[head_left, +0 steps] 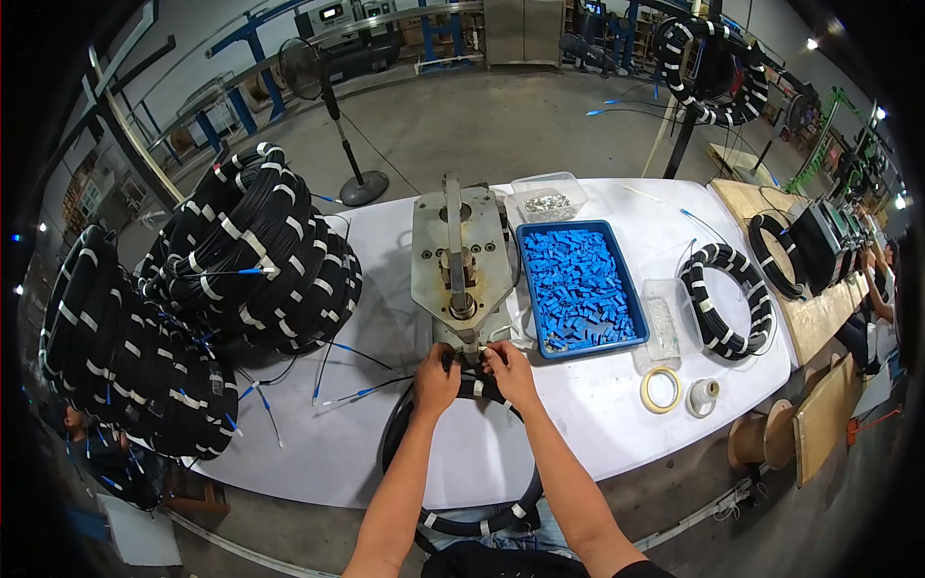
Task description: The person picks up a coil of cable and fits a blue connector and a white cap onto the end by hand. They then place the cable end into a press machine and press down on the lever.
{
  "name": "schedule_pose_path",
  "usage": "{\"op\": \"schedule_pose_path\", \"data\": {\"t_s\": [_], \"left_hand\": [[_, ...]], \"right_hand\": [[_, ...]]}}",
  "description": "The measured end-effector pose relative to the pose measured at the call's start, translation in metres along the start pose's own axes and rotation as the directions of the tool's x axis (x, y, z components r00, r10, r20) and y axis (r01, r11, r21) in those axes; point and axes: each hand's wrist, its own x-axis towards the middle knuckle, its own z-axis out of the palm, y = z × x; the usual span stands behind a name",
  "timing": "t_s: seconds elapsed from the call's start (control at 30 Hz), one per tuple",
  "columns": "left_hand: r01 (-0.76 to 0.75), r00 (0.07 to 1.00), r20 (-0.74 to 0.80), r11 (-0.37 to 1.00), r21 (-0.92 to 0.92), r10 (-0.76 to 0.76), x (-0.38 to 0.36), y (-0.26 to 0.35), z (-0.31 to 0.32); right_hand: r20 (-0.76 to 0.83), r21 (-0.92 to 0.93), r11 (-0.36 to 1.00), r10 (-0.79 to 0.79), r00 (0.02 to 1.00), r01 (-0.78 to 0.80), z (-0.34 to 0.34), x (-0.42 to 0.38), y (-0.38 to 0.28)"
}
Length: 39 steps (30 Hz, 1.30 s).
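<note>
Both of my hands are at the front of a metal press (461,252). My left hand (436,383) has its fingers closed at the lower left of the press head, around something dark too small to name. My right hand (512,376) is closed in a pinch just right of the press front; what it pinches is too small to make out. A black cable coil (482,525) with white tape bands lies below, between my forearms, partly hidden by them. A blue tray (636,318) of small blue connectors stands right of the press.
Stacked cable coils (251,260) fill the left side. Behind the blue tray is a clear box (549,197) of small metal parts. A clear container (665,318), tape roll (661,389), white spool (703,397) and another coil (727,301) are at right. A person (877,289) sits far right.
</note>
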Motion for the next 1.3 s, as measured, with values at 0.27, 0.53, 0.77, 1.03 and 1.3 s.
{"op": "schedule_pose_path", "data": {"t_s": [0.27,0.53,0.77,1.03,1.3], "left_hand": [[-0.001,1.0,0.001,1.0,0.003,0.001,0.0,0.001,0.0],[-0.092,0.994,0.056,0.994,-0.056,0.096,0.004,-0.005,-0.003],[-0.018,0.998,0.061,0.993,-0.116,0.026,0.004,-0.011,0.001],[0.038,0.985,0.168,0.996,-0.086,-0.023,0.001,-0.009,-0.011],[0.163,0.951,0.283,0.981,-0.105,-0.128,-0.02,0.005,-0.014]], "right_hand": [[-0.004,-0.019,1.0,-0.005,1.0,0.005,0.0,0.0,-0.001],[-0.01,-0.034,0.999,-0.022,1.0,0.022,0.001,0.0,-0.004],[-0.028,-0.077,0.994,-0.083,0.996,0.08,0.002,-0.005,-0.01],[-0.102,-0.311,0.894,-0.369,0.924,0.323,0.007,-0.017,-0.014],[-0.09,-0.356,0.866,-0.404,0.91,0.35,-0.007,-0.042,-0.016]]}}
